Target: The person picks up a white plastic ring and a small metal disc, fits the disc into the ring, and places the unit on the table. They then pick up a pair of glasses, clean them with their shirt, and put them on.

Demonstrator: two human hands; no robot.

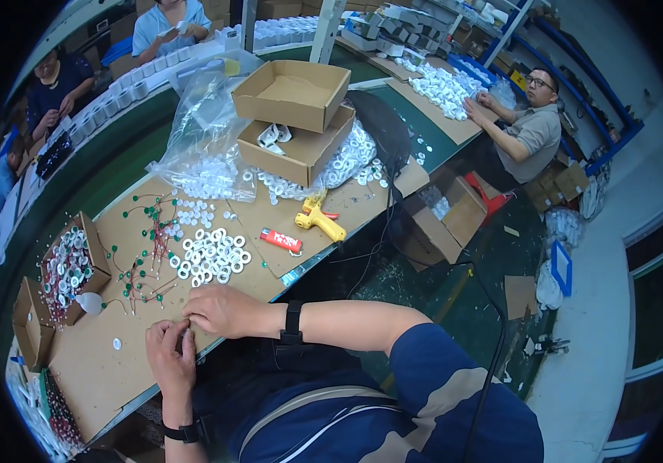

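My left hand [168, 356] and my right hand [222, 310] meet at the near edge of a cardboard-covered bench [107, 370], fingertips pinched together on a small part that I cannot make out. Just beyond them lies a heap of white rings [212, 255]. Small wired parts with green heads and red leads [145, 239] are scattered to the left of the rings. Both wrists carry a black band.
A yellow glue gun [317, 219] and a red lighter [280, 240] lie right of the rings. Open cardboard boxes [293, 92] sit on plastic bags of white rings [208, 147]. A small box of parts [69, 266] stands at left. Other people work around the benches.
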